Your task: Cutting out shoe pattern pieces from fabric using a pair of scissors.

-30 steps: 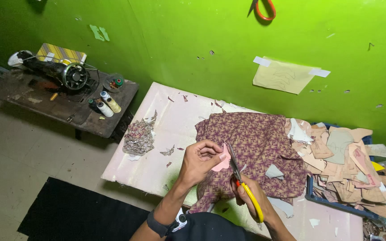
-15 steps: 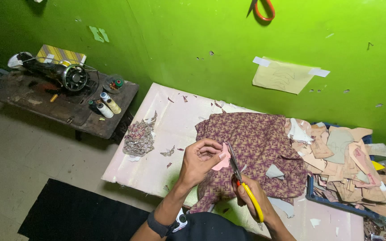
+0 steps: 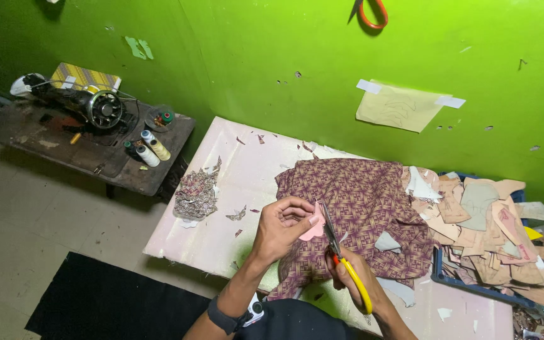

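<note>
While the head camera is looking down over a pale pink counter (image 3: 247,170) with a flat, matte top, the left hand (image 3: 283,225) is holding a small pink piece (image 3: 314,228), thin and flat like paper or stiff cloth, with a rounded edge. Its fingers (image 3: 297,204) are curling in and pinching that piece between thumb and fingertips, just above the near part of the counter. The right hand (image 3: 355,272) is gripping a pair of scissors (image 3: 341,255) with slim metal blades and yellow plastic handles; its fingers are wrapping closed around the handles, and the blades are meeting the right edge of the pink piece. Beneath both hands a maroon patterned fabric (image 3: 360,201) is lying rumpled and soft, printed with a fine woven-looking motif and spilling over the counter's front edge. To the right, a loose heap of tan and beige cut-outs (image 3: 486,233), flat and irregular, is overflowing a blue tray (image 3: 448,277). A crumpled pile of patterned scraps (image 3: 196,192) is sitting near the counter's left edge. On a dark wooden side table (image 3: 127,170) to the left, a black sewing machine (image 3: 77,101) is resting beside upright thread spools (image 3: 149,148). A yellowish paper sheet (image 3: 401,107) is hanging taped to the glossy green wall (image 3: 253,56).
</note>
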